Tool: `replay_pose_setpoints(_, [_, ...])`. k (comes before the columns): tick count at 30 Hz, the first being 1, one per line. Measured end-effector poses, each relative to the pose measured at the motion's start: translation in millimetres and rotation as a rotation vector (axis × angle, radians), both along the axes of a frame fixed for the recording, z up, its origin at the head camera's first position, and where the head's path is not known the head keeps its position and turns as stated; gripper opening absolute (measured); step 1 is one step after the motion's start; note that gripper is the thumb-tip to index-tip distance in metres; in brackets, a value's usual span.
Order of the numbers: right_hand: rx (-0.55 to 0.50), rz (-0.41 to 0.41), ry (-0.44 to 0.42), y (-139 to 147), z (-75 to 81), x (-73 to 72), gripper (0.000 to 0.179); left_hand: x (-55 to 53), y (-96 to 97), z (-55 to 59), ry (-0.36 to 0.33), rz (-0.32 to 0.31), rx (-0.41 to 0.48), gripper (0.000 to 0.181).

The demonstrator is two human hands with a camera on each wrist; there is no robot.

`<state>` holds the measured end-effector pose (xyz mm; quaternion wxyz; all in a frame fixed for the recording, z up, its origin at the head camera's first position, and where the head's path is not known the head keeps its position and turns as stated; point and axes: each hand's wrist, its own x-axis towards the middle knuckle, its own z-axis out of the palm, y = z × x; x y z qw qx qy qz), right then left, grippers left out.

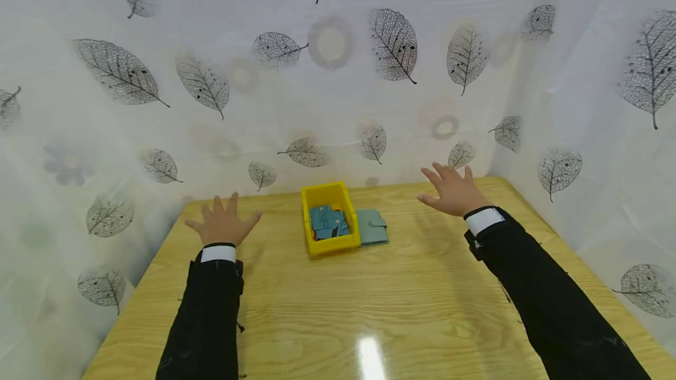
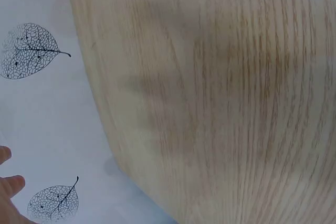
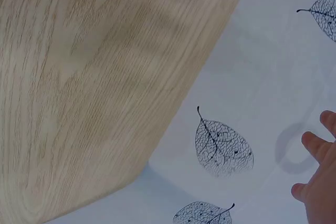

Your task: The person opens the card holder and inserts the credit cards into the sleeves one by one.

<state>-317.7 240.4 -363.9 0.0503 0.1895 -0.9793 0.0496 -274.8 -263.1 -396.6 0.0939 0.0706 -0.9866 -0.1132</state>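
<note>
A pale, wood-grained table [image 1: 311, 298] is stretching out below the left hand [image 1: 223, 226] and the right hand [image 1: 454, 192]. Between the hands, a yellow bin [image 1: 335, 244] is standing on it, and a green snap-fastened case [image 1: 372, 232] is lying just beside the bin, toward the right hand.

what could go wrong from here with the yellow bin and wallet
The bluish cards overlap in the yellow bin, so lifting one might drag others along. The green wallet lies close beside the bin, so shifting either could bump the other. The bin stands near the table's far edge; a push might send it over.
</note>
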Motion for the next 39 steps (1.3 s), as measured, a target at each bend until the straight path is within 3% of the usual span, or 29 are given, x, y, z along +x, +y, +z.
replay_pose_setpoints(7, [0.074, 0.094, -0.016, -40.7, -22.7, 4.2, 0.070, -1.5, 16.4, -16.9, 0.063, -0.024, 0.017, 0.065])
replay_pose_setpoints(10, [0.101, 0.128, -0.039, -60.4, -34.8, 7.6, 0.066, -1.2, 28.4, -24.1, 0.117, -0.032, 0.066, 0.055])
replay_pose_setpoints(14, [0.064, 0.138, -0.077, -84.1, -50.5, 14.3, 0.068, -2.5, 43.3, -37.8, 0.166, -0.042, 0.223, 0.050])
replay_pose_setpoints(18, [-0.019, 0.116, -0.142, -98.7, -70.4, 21.3, 0.071, -0.8, 59.6, -51.3, 0.169, -0.028, 0.390, 0.048])
replay_pose_setpoints(22, [-0.066, 0.106, -0.173, -104.5, -90.1, 26.4, 0.062, 7.5, 76.0, -59.4, 0.200, -0.018, 0.528, 0.044])
replay_pose_setpoints(27, [-0.081, 0.139, -0.141, -104.2, -107.8, 28.2, 0.054, 22.7, 92.0, -70.3, 0.207, -0.005, 0.636, 0.036])
replay_pose_setpoints(33, [-0.103, 0.146, -0.085, -103.8, -110.6, 24.7, 0.046, 33.6, 107.4, -81.0, 0.137, -0.039, 0.703, 0.032])
replay_pose_setpoints(39, [-0.107, 0.120, -0.015, -107.8, -108.9, 19.9, 0.034, 42.2, 117.6, -77.3, 0.202, -0.056, 0.690, 0.014])
